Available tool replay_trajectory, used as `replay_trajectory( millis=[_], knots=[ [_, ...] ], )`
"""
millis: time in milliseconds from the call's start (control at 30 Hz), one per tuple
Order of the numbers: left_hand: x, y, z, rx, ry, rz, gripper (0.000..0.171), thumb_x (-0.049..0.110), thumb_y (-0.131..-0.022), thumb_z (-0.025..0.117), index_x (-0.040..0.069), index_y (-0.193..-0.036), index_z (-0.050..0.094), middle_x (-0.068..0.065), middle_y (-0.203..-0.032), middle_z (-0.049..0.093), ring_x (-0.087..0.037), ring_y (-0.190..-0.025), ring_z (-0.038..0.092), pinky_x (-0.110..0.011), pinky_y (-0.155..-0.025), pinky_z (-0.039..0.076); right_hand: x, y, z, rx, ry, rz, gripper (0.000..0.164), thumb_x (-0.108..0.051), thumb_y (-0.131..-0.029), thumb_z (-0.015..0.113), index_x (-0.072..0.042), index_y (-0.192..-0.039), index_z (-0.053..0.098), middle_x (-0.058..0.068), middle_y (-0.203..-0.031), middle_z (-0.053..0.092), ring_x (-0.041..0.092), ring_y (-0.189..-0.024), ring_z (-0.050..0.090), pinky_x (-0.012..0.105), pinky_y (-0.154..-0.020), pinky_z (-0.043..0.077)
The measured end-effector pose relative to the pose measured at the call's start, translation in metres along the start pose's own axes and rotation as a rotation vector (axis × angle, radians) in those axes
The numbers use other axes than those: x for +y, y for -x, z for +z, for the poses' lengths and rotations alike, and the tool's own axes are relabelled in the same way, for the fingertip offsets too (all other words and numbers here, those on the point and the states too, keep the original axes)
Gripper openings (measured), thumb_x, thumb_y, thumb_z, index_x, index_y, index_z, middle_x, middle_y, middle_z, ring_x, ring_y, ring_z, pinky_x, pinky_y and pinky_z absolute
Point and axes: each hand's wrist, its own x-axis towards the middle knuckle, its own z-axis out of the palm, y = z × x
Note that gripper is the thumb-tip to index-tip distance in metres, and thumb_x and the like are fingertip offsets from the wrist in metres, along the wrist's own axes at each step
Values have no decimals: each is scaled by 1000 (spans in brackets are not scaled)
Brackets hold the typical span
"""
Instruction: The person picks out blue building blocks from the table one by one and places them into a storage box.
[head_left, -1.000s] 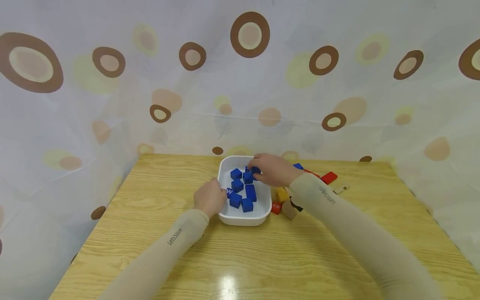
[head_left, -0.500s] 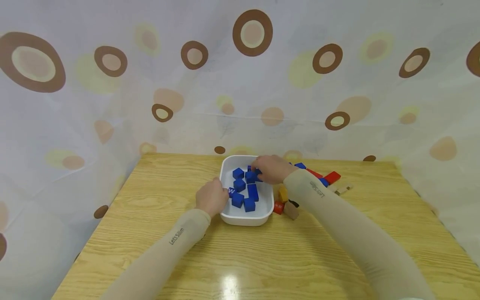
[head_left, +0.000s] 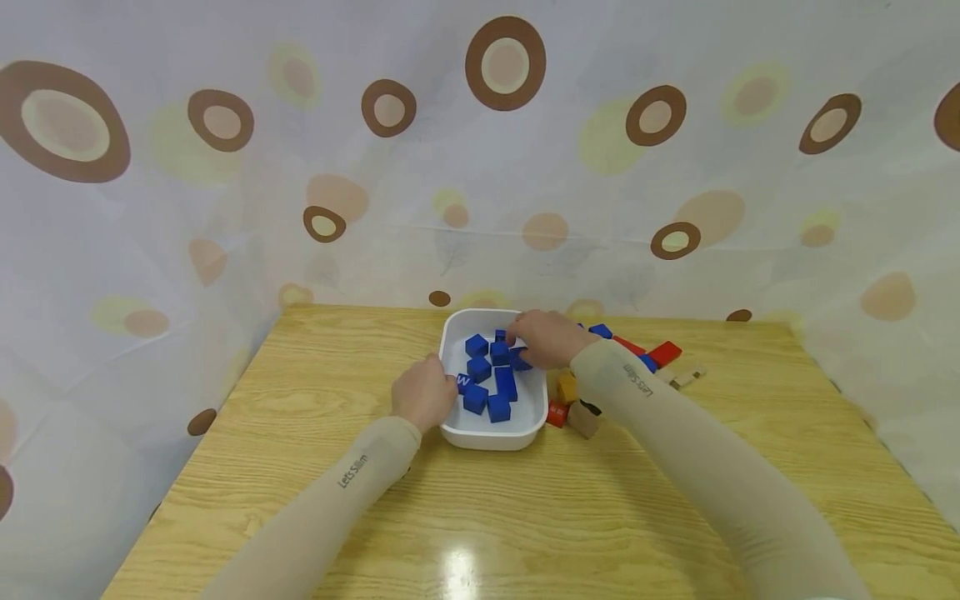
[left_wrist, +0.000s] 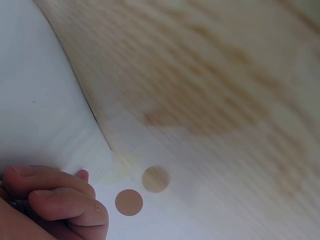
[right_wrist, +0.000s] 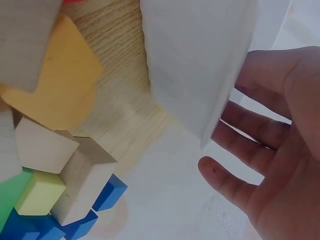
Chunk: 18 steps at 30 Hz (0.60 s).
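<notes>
A white plastic tub point(head_left: 487, 442) stands on the wooden table with several blue blocks point(head_left: 506, 384) in it, one marked with a white letter. At the tub's left rim, my left hand point(head_left: 424, 394) grips the edge; its curled fingers point(left_wrist: 65, 200) show in the left wrist view. My right hand point(head_left: 551, 338) reaches over the back right rim, above a blue block point(head_left: 521, 359) partly hidden under it. Seen from the right wrist, its fingers point(right_wrist: 240, 187) are spread and loosely extended across the rim, and their far tips are hidden behind the tub wall.
Right of the tub lies a loose pile of blocks: a red cube point(head_left: 557, 413), a yellow block point(head_left: 567, 387), a plain wooden block point(head_left: 582, 420), a red flat block point(head_left: 664, 353) and blue ones point(head_left: 601, 331). The right forearm covers part of it. A patterned curtain point(head_left: 450, 167) hangs behind the table.
The right hand has let go of a blue block, which now lies at the tub's right side, and its fingers have lifted slightly. The left hand stays on the rim.
</notes>
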Motion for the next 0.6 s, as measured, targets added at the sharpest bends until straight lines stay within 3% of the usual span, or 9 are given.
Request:
replay_trajectory(
  millis=[267, 600],
  knots=[
    [0, 1, 0, -4, 11, 4, 39, 27, -102, 53, 0, -130, 55, -7, -94, 63, -21, -81, 62, -33, -74, 57, 7, 11, -1, 75, -26, -17, 24, -19, -97, 66, -15, -119, 71, 5, -128, 65, 26, -110, 62, 46, -100, 52],
    [-1, 0, 1, 3, 3, 23, 41, 27, -101, 54, -1, -132, 55, -8, -92, 64, -20, -79, 62, -32, -72, 56, 32, 34, -2, 192, -71, -7, 24, -17, -97, 63, -12, -118, 72, 6, -118, 67, 25, -105, 63, 44, -97, 54]
  ],
)
